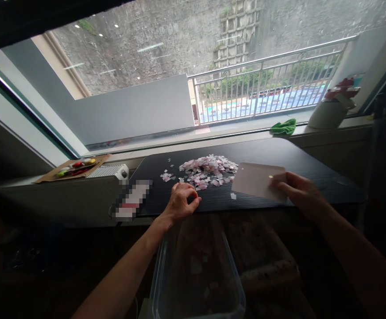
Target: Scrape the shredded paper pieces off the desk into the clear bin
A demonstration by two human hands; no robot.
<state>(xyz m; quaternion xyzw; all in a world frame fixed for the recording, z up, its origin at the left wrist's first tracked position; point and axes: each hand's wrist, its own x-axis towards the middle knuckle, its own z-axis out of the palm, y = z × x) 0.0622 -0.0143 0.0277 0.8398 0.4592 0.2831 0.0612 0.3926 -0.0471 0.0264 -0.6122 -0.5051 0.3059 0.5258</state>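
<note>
My right hand (295, 190) grips the right end of a flat, pale plastic scraper (254, 179), which has a small hole near its far left corner. The scraper is tilted above the black table (262, 153), just right of a heap of small white and pink paper pieces (209, 168). At the heap's near left edge is my left hand (181, 201), its fingers curled in and the thumb bent towards them. Whatever its fingers may hold is hidden. One loose paper piece (233, 196) lies below the scraper. Under the table edge, a clear plastic bin (239, 297) contains some paper pieces.
A blurred-out flat object (133, 199) lies at the table's left edge. Beyond it are a white radiator (108, 171) and a brown board (52, 174) with colourful items. A green cloth (283, 127) and a pale container (327, 113) stand on the sill by the window.
</note>
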